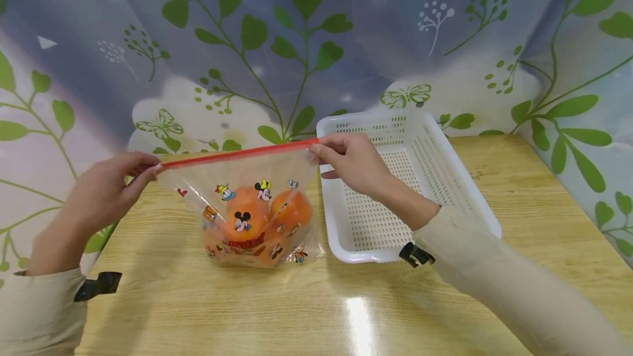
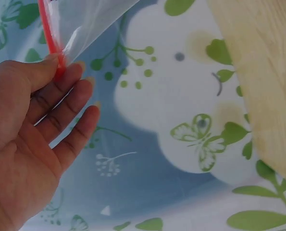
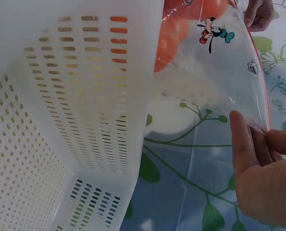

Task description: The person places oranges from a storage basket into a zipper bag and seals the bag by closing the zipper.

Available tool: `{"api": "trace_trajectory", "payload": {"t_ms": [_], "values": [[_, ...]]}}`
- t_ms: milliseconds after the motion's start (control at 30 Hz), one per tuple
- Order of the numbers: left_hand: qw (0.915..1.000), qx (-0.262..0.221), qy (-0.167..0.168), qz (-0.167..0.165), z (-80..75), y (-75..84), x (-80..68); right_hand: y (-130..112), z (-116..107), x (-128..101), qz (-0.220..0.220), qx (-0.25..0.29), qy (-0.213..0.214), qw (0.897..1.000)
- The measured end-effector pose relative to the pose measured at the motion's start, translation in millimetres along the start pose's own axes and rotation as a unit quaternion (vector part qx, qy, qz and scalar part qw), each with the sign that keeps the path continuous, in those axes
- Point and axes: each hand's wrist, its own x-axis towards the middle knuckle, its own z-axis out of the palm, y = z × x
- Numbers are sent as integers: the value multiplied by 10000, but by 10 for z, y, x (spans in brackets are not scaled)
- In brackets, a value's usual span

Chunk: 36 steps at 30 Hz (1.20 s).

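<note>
A clear zip bag (image 1: 190, 180) printed with cartoon figures has a red zip strip (image 1: 242, 154) along its top. Several round orange fruits (image 1: 293, 210) lie inside it, partly hidden by the print. My left hand (image 1: 106, 191) pinches the left end of the strip between thumb and fingertip; in the left wrist view that hand (image 2: 42, 110) has its other fingers loosely bent. At the opposite end my right hand (image 1: 353, 163) pinches the top corner, also seen in the right wrist view, where the hand (image 3: 263, 168) holds the bag's edge. The bag's top is stretched between both hands.
Just right of the bag, a white perforated plastic basket (image 1: 470, 191) stands on the wooden table (image 1: 222, 312), under my right forearm. A leaf-patterned cloth (image 1: 366, 32) hangs behind the table. Black straps (image 1: 99, 286) sit on both wrists.
</note>
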Motion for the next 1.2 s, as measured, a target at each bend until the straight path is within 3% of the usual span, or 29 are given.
{"api": "trace_trajectory", "payload": {"t_ms": [167,400,567,767,867,967,1033,1100,1200], "values": [[9994,-97,-74,-334,139,-67,116,53,17,181,61,17,-14,10000],[9975,-234,-218,-632,376,-105,335,183,1,355,478,135,-109,9987],[9957,-248,-268,-856,492,-166,385,269,41,462,634,138,-138,9978],[9945,-275,-229,-983,628,-235,472,351,75,584,802,-35,-230,9965],[9948,-255,-38,-990,694,-217,502,385,69,603,781,-335,-267,9960],[9956,-193,599,-699,756,-153,479,388,72,577,550,-1080,-251,9923],[9942,-54,1024,-323,791,-63,443,368,82,531,248,-1745,-242,9841],[9912,43,1305,234,816,65,399,321,103,462,-54,-2419,-293,9698],[9864,233,1244,1045,813,306,310,198,171,355,-445,-3247,-654,9425]]}}
